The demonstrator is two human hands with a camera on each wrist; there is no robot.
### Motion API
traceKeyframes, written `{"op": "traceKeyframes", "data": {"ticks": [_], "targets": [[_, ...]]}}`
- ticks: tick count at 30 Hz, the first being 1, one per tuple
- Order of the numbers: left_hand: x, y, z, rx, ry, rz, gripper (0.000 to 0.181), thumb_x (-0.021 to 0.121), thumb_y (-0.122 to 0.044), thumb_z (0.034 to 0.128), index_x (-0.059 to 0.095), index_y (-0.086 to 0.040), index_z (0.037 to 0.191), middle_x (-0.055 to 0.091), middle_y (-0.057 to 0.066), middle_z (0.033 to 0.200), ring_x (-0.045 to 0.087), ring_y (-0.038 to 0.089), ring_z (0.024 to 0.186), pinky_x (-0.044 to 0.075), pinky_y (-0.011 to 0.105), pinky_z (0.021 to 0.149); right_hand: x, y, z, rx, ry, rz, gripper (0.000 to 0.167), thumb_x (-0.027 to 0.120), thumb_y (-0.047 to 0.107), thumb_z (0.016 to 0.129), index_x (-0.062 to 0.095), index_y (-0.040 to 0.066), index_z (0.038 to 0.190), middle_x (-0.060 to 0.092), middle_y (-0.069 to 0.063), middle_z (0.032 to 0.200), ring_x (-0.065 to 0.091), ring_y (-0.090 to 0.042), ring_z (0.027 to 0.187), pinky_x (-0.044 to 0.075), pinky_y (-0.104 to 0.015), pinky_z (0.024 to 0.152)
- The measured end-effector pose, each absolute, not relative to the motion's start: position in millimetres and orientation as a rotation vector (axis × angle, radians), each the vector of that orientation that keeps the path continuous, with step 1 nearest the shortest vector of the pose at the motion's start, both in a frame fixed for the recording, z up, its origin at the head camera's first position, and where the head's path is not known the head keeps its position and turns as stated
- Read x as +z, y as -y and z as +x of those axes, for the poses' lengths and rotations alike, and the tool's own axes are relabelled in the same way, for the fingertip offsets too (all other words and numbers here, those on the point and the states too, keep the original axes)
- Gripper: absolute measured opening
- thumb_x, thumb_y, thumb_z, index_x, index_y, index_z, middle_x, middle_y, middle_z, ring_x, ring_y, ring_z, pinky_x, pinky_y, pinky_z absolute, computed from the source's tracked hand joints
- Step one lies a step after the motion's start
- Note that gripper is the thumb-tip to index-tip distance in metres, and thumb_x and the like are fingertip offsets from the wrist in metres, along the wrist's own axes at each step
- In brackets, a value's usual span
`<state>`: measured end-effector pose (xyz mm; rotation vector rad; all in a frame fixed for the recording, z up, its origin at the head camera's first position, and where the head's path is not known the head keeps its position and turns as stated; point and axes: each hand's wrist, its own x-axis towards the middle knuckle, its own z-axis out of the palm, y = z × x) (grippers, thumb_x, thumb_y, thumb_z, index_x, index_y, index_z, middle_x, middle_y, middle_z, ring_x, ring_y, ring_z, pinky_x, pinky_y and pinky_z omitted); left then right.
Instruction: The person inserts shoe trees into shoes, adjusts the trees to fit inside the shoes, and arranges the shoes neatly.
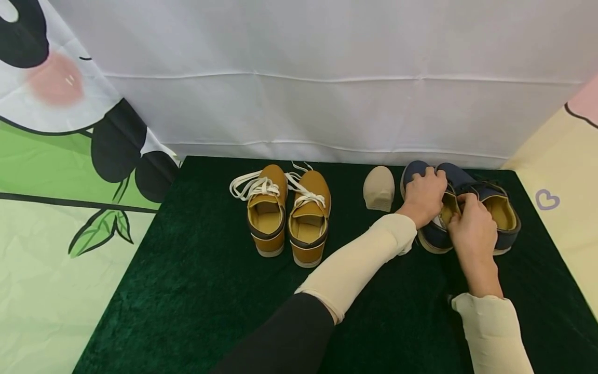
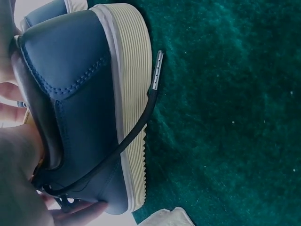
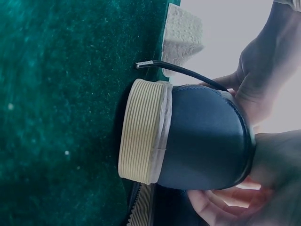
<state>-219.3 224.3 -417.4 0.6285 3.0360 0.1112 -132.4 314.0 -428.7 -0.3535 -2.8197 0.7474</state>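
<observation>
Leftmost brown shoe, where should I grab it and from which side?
I'd take the brown shoe by its heel rim, coming from above on your side. It stands sole down, heel toward you, with the opening facing up, so the rim should pinch easily. The white laces lie farther forward, clear of that grip.

The blue shoe (image 2: 84, 110) stands upright on green cloth (image 2: 225, 117), just beside its twin (image 1: 508, 238). It has a ribbed cream sole (image 2: 130, 61), yellow inside (image 1: 449, 206) and a loose black lace (image 2: 126, 142).
</observation>
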Motion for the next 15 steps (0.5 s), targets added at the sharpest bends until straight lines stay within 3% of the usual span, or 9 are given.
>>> {"op": "traceKeyframes", "data": {"ticks": [15], "targets": [[-421.5, -219.3, -221.8, 0.069, -3.077, 0.742, 0.036, 0.056, -0.039, 0.1056, 0.050, -0.026, 0.139, 0.059, -0.007, 0.135, 0.064, 0.017, 0.105, 0.059, 0.026, 0.082, -430.1, -312.9, -131.9, 0.766, 2.799, -0.384, 0.037, 0.055, 0.006, 0.100, 0.053, -0.008, 0.134, 0.060, -0.037, 0.120, 0.058, -0.057, 0.102, 0.046, -0.070, 0.088]]}}
